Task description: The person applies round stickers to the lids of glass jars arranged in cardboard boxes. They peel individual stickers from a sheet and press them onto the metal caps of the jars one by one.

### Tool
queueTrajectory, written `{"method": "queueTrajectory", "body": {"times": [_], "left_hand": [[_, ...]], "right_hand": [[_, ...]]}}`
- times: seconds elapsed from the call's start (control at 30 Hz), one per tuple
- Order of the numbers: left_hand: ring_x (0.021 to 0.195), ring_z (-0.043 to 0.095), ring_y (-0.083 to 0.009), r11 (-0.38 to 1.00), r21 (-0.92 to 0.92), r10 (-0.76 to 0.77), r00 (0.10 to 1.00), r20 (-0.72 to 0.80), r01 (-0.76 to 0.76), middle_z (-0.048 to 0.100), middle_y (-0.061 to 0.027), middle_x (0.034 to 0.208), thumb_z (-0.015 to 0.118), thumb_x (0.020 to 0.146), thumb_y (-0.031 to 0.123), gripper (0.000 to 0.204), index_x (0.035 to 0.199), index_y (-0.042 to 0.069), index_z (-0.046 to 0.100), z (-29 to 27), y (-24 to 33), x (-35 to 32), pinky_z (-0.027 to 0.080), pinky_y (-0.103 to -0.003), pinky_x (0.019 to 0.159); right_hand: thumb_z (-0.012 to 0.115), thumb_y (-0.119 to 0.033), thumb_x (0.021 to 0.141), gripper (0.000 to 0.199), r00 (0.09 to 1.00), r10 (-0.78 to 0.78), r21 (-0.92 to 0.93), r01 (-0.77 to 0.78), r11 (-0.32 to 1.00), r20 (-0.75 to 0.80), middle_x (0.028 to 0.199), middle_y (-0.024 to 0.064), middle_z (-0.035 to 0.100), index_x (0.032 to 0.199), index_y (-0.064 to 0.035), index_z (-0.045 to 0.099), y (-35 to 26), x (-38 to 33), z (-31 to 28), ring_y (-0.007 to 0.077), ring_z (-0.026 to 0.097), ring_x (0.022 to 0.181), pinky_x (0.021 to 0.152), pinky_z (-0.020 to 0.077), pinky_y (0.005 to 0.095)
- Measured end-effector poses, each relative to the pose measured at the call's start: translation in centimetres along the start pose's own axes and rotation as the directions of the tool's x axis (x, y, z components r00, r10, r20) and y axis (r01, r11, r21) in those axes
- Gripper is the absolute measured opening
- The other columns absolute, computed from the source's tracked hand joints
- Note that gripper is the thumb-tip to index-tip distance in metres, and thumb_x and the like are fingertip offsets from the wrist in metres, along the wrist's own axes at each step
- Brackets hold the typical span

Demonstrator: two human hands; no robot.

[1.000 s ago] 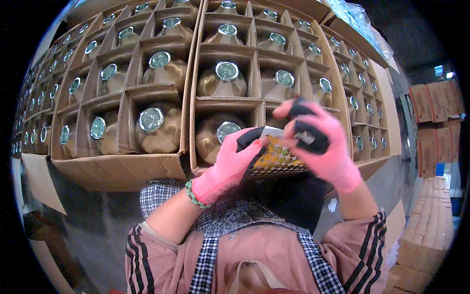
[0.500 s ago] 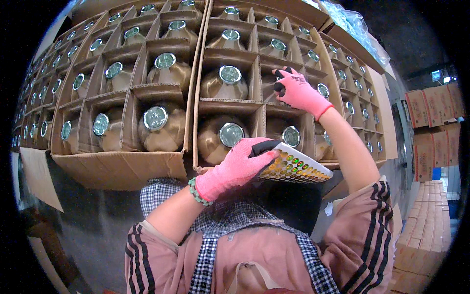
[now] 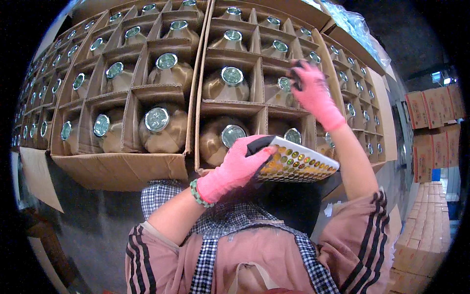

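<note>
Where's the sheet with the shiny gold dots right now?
In the head view, the dotted sheet is right of centre, held in the left hand, overlapping the near edge of the divided cardboard box.

We can read no words or numbers here. Stacked brown cartons [image 3: 435, 109] at the right carry reddish printing [image 3: 422, 159], but it is too small and soft for us to make out. We also see rows of small round labels [image 3: 296, 162], gold with glints of green, on a white sheet [image 3: 313, 155] (whether they bear lettering, we cannot tell).
</note>
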State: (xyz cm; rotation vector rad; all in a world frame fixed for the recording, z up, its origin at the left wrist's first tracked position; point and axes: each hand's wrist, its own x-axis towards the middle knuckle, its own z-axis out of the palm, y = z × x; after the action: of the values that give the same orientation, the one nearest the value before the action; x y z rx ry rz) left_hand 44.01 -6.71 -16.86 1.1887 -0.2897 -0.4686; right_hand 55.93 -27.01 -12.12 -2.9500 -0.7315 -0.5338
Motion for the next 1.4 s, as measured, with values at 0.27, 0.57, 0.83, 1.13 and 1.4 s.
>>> {"method": "queueTrajectory", "body": {"times": [0.27,0.57,0.83,1.13,1.4], "left_hand": [[0.076,0.047,-0.0062,0.982,-0.187,-0.033,0.977,-0.212,-0.007,0.055,-0.0003,0.081,0.057,0.079,0.018,0.025,0.095,-0.002,0.055,0.0,0.2,-0.3,0.04,-0.021,0.068],[0.069,0.049,-0.0068,0.996,-0.008,0.092,0.987,-0.135,-0.094,0.054,-0.0002,0.076,0.061,0.073,0.01,0.012,0.081,0.002,0.057,-0.3,-0.1,0.0,0.04,-0.021,0.063],[0.078,0.051,-0.0088,0.961,-0.24,0.118,0.988,-0.102,-0.139,0.055,-0.0017,0.082,0.065,0.068,0.011,0.027,0.09,0.0,0.054,0.3,-0.3,-0.3,0.042,-0.023,0.069],[0.072,0.053,-0.0101,0.988,-0.153,-0.033,0.952,-0.305,-0.015,0.058,-0.0038,0.079,0.064,0.071,0.014,0.03,0.094,-0.001,0.054,-0.1,-0.9,-0.7,0.043,-0.022,0.066],[0.074,0.049,-0.0101,0.986,-0.147,0.044,0.977,-0.206,-0.075,0.054,-0.0015,0.08,0.059,0.074,0.013,0.019,0.087,-0.001,0.056,-0.3,-0.1,0.0,0.039,-0.023,0.068]], "right_hand": [[0.068,-0.014,0.065,0.031,0.836,0.401,0.745,-0.529,0.407,0.374,0.081,-0.0005,0.054,0.089,-0.0009,0.054,-4.7,-9.1,-10.0,0.0052,0.047,0.073,0.068,0.0392,0.0202],[0.069,-0.01,0.063,0.024,0.767,0.417,0.731,-0.62,0.285,0.488,0.074,-0.0006,0.051,0.081,-0.0009,0.056,-5.3,-10.9,-10.5,0.0068,0.047,0.073,0.067,0.0386,0.0213],[0.065,-0.004,0.066,0.026,0.742,0.549,0.783,-0.577,0.232,0.384,0.072,0.0019,0.056,0.089,0.0022,0.057,-5.6,-12.4,-10.1,0.0082,0.051,0.079,0.073,0.0394,0.0205],[0.067,-0.005,0.066,0.038,0.777,0.568,0.764,-0.533,0.363,0.272,0.095,0.0084,0.053,0.099,0.0008,0.05,-6.1,-14.2,-9.5,0.0123,0.05,0.089,0.079,0.0396,0.0256],[0.067,-0.004,0.065,0.026,0.736,0.621,0.77,-0.552,0.32,0.269,0.084,0.0057,0.057,0.088,0.0014,0.056,-6.3,-13.5,-10.1,0.0103,0.052,0.08,0.073,0.0411,0.0243]]}}
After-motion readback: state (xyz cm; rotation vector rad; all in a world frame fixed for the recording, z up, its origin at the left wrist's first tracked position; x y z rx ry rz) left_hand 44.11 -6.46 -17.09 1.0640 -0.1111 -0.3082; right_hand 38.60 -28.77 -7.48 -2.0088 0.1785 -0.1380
